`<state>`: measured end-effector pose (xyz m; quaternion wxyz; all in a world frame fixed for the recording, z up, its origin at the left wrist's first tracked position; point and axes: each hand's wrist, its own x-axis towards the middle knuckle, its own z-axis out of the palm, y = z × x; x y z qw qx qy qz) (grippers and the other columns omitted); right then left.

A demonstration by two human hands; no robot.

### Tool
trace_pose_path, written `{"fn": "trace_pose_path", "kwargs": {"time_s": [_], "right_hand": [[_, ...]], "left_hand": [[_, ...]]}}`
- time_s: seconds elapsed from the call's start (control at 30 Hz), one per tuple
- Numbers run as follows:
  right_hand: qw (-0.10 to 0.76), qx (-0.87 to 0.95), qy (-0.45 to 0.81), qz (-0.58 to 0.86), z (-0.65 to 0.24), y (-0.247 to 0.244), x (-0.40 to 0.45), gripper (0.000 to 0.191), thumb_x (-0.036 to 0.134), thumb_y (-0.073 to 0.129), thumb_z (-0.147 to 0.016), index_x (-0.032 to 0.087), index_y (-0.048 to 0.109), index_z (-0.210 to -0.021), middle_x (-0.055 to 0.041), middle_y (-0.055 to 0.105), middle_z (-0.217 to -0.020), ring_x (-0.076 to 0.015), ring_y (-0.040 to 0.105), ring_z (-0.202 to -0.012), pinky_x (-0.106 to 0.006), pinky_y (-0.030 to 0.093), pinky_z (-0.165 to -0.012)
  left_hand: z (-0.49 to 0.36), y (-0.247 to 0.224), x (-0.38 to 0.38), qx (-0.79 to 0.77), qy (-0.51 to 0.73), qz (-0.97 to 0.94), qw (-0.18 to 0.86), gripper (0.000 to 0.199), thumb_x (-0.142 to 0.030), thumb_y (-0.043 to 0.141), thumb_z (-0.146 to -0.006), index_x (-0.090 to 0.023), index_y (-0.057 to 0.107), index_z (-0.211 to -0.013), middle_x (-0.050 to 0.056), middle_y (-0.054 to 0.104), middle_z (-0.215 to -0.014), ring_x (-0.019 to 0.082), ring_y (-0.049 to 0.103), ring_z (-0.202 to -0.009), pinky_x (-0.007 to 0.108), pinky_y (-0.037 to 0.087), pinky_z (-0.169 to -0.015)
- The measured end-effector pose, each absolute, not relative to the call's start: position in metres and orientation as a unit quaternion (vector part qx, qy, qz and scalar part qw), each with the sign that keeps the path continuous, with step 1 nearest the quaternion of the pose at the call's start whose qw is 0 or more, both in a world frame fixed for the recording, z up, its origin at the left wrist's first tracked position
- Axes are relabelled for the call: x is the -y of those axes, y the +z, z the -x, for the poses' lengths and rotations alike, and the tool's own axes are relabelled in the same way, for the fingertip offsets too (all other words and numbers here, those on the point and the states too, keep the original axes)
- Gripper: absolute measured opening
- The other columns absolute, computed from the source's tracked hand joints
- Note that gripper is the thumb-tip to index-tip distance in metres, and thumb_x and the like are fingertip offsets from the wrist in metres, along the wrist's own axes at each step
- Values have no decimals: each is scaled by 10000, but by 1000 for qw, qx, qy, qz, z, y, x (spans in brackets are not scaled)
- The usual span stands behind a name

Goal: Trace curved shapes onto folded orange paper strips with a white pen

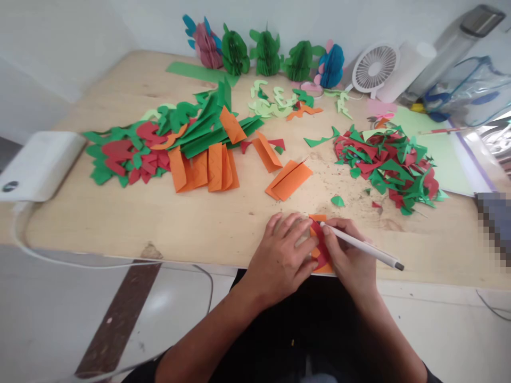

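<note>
My right hand [353, 255] grips a white pen [367, 247], its tip on an orange paper piece [325, 267] at the table's front edge. A red paper shape [322, 247] lies on top of the orange paper. My left hand [282, 255] rests with fingers spread over the left side of both papers, pressing them down and partly hiding them. Folded orange papers [289, 180] lie just beyond my hands, and more orange ones [215, 167] stand further left.
Red and green scraps [391, 165] are heaped at right. Cut green and red shapes [120, 154] lie at left near a white power bank [42, 165] with a cable. Paper figures [266, 53], a small fan [375, 66] and a bottle [447, 53] stand at the back.
</note>
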<state>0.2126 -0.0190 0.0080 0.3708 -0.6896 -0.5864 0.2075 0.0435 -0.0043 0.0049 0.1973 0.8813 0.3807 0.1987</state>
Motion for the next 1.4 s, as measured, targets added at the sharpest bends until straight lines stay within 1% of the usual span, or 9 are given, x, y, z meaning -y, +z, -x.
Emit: {"fn": "trace_pose_path", "kwargs": {"time_s": [0.13, 0.33, 0.53, 0.83, 1.0, 1.13, 1.4], "right_hand": [[366, 589, 212, 688, -211, 7, 14, 161, 402, 582, -883, 247, 626, -872, -7, 722, -770, -156, 630, -609, -281, 484, -562], [367, 596, 211, 682, -209, 7, 11, 156, 392, 577, -884, 245, 627, -867, -16, 726, -793, -170, 648, -669, -300, 506, -615], [365, 599, 204, 683, -208, 9, 11, 159, 387, 574, -887, 239, 631, -866, -22, 730, -802, -170, 648, -678, -300, 504, -624], [351, 619, 174, 681, -208, 9, 10, 151, 373, 570, -895, 243, 636, -859, -21, 735, -812, -206, 661, -774, -357, 503, -724], [348, 628, 159, 678, -208, 9, 11, 146, 363, 571, -903, 241, 632, -852, -18, 733, -810, -196, 666, -773, -340, 506, -739], [347, 634, 135, 678, -208, 9, 13, 145, 365, 578, -899, 242, 628, -841, -13, 732, -786, -188, 666, -731, -327, 509, -719], [343, 645, 108, 674, -210, 11, 18, 150, 362, 565, -907, 243, 627, -840, -14, 729, -769, -184, 669, -706, -328, 515, -710]], "left_hand": [[-43, 4, 4, -378, 197, -883, 199, 348, -364, 454, -964, -163, 620, -1193, 145, 530, -1408, 352, 402, -1356, 620, 270, -1136], [-43, 3, 4, -377, 201, -883, 197, 365, -360, 469, -960, -163, 603, -1237, 149, 528, -1403, 346, 400, -1356, 613, 273, -1137], [-43, 3, 4, -377, 206, -881, 198, 353, -351, 471, -958, -166, 615, -1222, 153, 528, -1402, 344, 404, -1352, 621, 274, -1132], [-43, 4, 4, -379, 201, -880, 202, 378, -355, 459, -961, -172, 592, -1264, 145, 523, -1412, 336, 400, -1354, 605, 273, -1136], [-43, 3, 4, -380, 204, -880, 199, 387, -353, 467, -959, -159, 590, -1270, 151, 522, -1413, 344, 398, -1359, 609, 267, -1140], [-43, 4, 4, -378, 203, -881, 201, 366, -351, 455, -965, -168, 608, -1241, 145, 529, -1408, 343, 402, -1356, 615, 268, -1137], [-43, 5, 4, -378, 200, -881, 201, 353, -350, 463, -963, -170, 615, -1226, 139, 527, -1418, 342, 406, -1354, 615, 270, -1139]]}}
